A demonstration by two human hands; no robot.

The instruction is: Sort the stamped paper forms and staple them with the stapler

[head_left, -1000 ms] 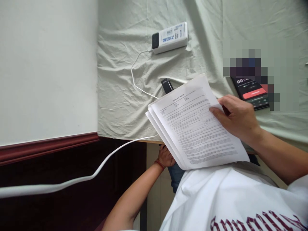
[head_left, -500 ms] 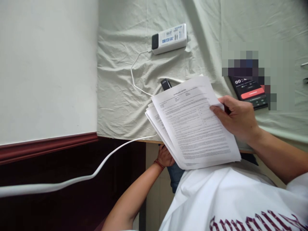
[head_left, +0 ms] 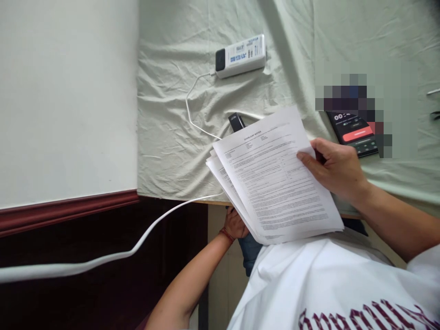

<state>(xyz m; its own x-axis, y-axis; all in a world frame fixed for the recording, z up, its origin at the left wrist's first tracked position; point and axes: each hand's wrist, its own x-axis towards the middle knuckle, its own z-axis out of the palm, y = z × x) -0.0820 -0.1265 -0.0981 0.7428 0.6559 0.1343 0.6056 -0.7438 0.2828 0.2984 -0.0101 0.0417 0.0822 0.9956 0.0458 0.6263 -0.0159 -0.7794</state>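
Note:
My right hand [head_left: 338, 169] grips a stack of printed papers [head_left: 275, 183] by its right edge, thumb on top and the other fingers underneath. The sheets are tilted and slightly fanned at the left, and the top one is headed "Overleaf Notes". Their lower edge meets my white shirt. Below the table edge, my left hand [head_left: 235, 224] is closed beside my leg, partly covered by the papers. A small dark thing shows at its fingertips, too hidden to name. A black object [head_left: 236, 121] pokes out behind the stack's top edge.
A white power bank [head_left: 241, 56] lies on the green tablecloth [head_left: 172, 160], with a white cable [head_left: 187, 107] plugged into it. The cable runs behind the papers and off to the lower left. A phone [head_left: 357, 133], partly pixelated, lies at the right. A wall [head_left: 68, 101] borders the table's left side.
The stack has tilted a little, with its upper left edge slightly lower and further left. My right hand keeps its grip, and my left hand stays where it was.

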